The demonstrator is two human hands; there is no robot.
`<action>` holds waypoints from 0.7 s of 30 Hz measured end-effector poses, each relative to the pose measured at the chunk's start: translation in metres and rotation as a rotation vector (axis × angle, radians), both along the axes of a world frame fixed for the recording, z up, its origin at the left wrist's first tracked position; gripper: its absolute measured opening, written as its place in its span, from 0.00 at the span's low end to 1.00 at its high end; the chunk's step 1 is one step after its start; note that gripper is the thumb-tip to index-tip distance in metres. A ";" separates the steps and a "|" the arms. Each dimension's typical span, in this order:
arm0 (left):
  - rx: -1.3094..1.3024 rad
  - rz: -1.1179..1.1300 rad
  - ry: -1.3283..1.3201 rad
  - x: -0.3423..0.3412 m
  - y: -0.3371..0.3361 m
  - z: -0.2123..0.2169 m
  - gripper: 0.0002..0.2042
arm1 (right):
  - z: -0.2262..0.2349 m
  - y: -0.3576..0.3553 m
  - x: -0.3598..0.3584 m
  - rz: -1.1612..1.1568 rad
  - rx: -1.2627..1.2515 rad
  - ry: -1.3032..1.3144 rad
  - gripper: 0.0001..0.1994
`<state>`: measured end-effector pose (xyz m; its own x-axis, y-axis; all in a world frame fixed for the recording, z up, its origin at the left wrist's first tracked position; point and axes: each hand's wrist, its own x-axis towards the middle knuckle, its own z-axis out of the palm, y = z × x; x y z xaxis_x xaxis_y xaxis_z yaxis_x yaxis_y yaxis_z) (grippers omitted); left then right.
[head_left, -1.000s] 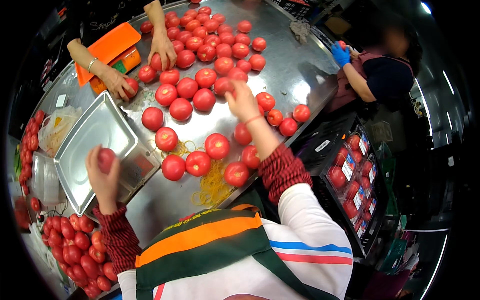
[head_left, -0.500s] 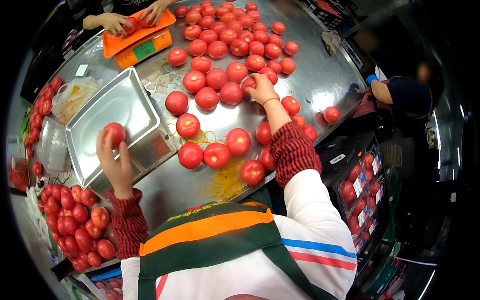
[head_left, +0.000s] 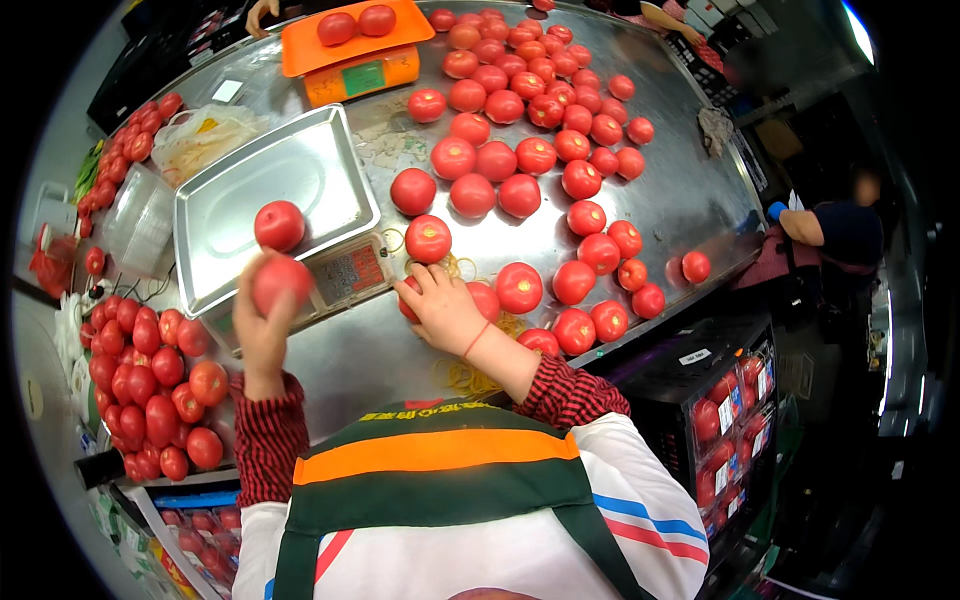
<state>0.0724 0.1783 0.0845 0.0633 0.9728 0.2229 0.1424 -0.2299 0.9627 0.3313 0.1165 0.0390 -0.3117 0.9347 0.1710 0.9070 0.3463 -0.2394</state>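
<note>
My left hand (head_left: 258,328) is closed round a tomato (head_left: 281,284), held at the near edge of the metal scale tray (head_left: 215,190). One more tomato (head_left: 280,226) lies in that tray, just beyond the held one. Right of the scale body (head_left: 345,272), my right hand (head_left: 447,312) has its fingers curled over a tomato (head_left: 407,298) on the steel table (head_left: 350,385). My hand covers most of that tomato. Several loose tomatoes (head_left: 519,288) surround it to the right and beyond, and yellow rubber bands (head_left: 468,382) lie close to my right wrist.
An orange scale (head_left: 362,78) with two tomatoes stands at the far side, a co-worker's hand (head_left: 262,14) beside it. Piled tomatoes (head_left: 160,420) and clear plastic containers (head_left: 140,222) are at left. Packed tomatoes (head_left: 707,420) fill a black crate at right, with another person (head_left: 840,230) beyond.
A tomato now rests in the tray and my left hand holds another. My right hand has moved left and nearer, onto a different tomato. The co-worker's hands have left the orange scale's tomatoes.
</note>
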 end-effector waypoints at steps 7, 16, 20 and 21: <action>0.401 0.330 0.859 -0.032 0.046 -0.012 0.25 | 0.026 0.029 0.006 0.097 -0.139 0.454 0.32; 0.399 0.355 0.835 -0.030 0.048 -0.008 0.27 | 0.062 0.132 -0.041 0.201 0.281 0.299 0.32; 0.296 0.277 0.403 -0.096 0.072 -0.015 0.22 | 0.055 0.111 -0.032 0.099 0.239 0.464 0.29; 0.454 0.441 0.591 -0.120 0.085 -0.020 0.20 | 0.042 0.103 -0.016 0.041 0.324 0.420 0.26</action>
<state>-0.0476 0.2636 0.0645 -0.0710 0.7608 0.6451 0.7573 -0.3798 0.5313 0.3153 0.2192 0.0813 -0.1894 0.8016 0.5671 0.7404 0.4959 -0.4537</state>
